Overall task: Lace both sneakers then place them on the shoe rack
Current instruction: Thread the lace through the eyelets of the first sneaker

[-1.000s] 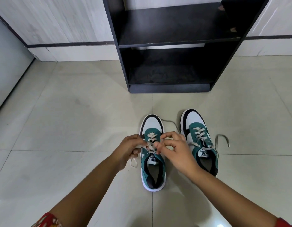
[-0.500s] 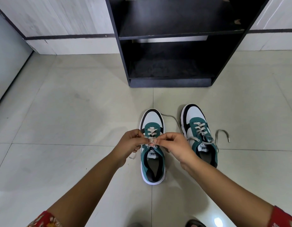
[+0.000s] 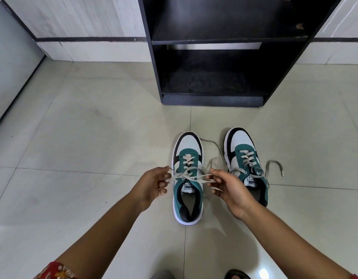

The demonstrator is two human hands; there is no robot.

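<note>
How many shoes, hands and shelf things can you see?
Sneakers: 2, the left sneaker and the right sneaker, both on the floor.
Hands: 2, the left hand and the right hand, each pulling an end of the left sneaker's lace.
Shoe racks: 1, the black shoe rack.
Total: 5

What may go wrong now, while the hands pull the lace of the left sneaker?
1. The left hand and right hand pull the lace ends sideways; the left sneaker may slide on the smooth floor.
2. The right sneaker has loose lace ends on the floor, which may snag or trail when it is lifted to the rack.
</note>
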